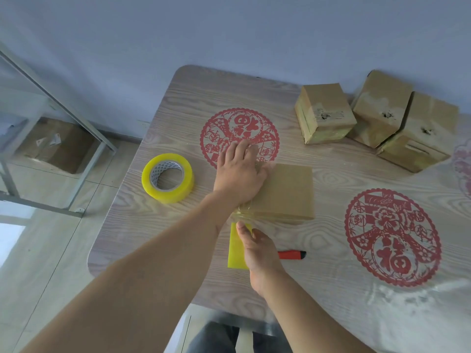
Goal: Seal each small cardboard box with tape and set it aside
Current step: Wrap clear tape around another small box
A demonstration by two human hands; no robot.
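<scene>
A small cardboard box (288, 191) lies in the middle of the table. My left hand (239, 171) rests flat on the box's left top, fingers spread toward its far edge. A strip of clear tape (257, 215) runs along the box's near edge and wrinkles at the left corner. My right hand (257, 248) sits just in front of that corner, thumb pressing a yellow tape roll (237, 248) seen edge-on. A second, larger yellow tape roll (167, 177) lies flat to the left.
Three taped cardboard boxes (325, 113) (379, 112) (423, 133) stand at the back right. A red cutter (291, 255) lies behind my right hand. Red paper-cut designs (392, 238) decorate the wood-grain table (178, 110). A metal frame and a box (56, 146) stand on the floor at left.
</scene>
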